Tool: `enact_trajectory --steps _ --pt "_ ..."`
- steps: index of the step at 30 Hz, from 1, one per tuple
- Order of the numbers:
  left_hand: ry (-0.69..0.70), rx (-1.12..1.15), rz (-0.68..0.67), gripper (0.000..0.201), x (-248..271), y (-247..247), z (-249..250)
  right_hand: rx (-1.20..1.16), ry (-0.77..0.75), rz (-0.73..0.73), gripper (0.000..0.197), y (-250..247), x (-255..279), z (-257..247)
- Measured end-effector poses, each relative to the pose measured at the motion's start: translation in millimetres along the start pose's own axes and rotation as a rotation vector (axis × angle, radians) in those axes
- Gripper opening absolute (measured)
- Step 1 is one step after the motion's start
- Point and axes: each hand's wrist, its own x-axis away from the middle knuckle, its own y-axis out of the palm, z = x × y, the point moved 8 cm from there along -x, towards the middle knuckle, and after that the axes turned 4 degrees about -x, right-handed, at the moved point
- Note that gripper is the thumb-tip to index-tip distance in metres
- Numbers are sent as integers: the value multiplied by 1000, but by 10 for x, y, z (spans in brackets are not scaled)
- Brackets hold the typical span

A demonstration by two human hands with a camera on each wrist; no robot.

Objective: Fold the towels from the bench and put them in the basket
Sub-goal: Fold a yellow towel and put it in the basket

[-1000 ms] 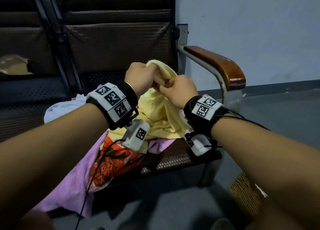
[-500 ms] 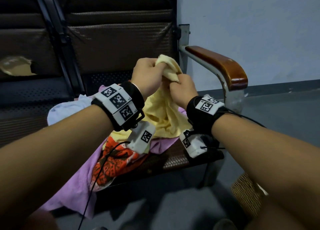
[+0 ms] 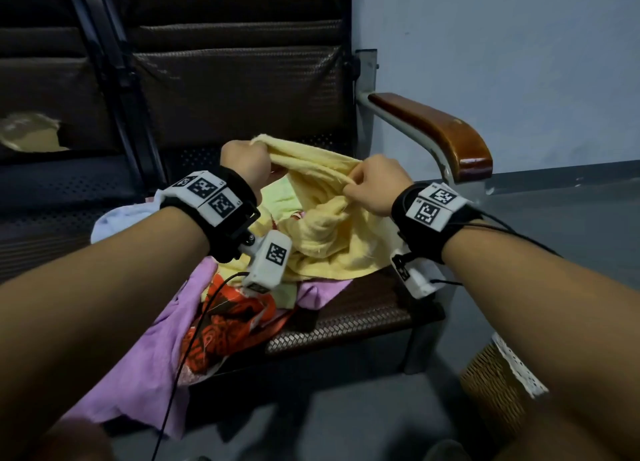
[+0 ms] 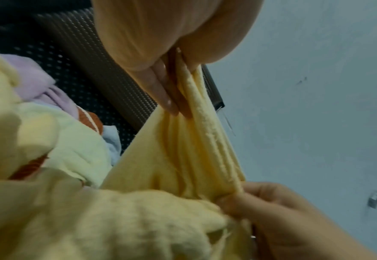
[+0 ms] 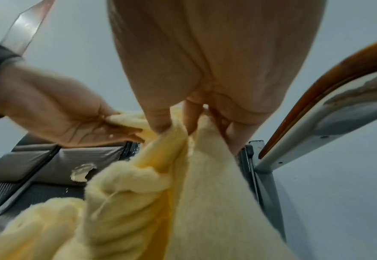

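Presently, both hands hold the yellow towel (image 3: 322, 218) above the bench seat (image 3: 349, 316). The left hand (image 3: 244, 164) has its fingers curled round one bunched part of the towel's upper edge; the right hand (image 3: 375, 185) pinches the same edge further along, thumb against fingers. Between them the edge runs in gathered folds, and the rest of the cloth hangs down onto a heap of other towels: a purple towel (image 3: 138, 367), an orange patterned towel (image 3: 221, 329) and a pale blue towel (image 3: 117, 219). A wicker basket (image 3: 495, 388) stands on the floor to the right of the bench, below the wooden armrest (image 3: 440, 131).
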Motion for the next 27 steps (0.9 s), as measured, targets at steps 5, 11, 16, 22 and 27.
enact_trajectory --steps 5,11,16,22,27 --pt "-20 17 -26 30 -23 45 -7 -137 28 49 19 -90 -11 -87" --pt "81 43 -28 30 -25 32 254 235 39 140 9 -147 -66 -11" --pt "101 -189 80 16 -201 -268 146 37 27 135 22 -118 -70 128" --pt "152 -477 93 24 -378 -493 -3 -300 66 -39 25 19 -54 89" --pt "259 -561 213 21 -419 -687 140 81 -69 -44 29 31 -66 -13"
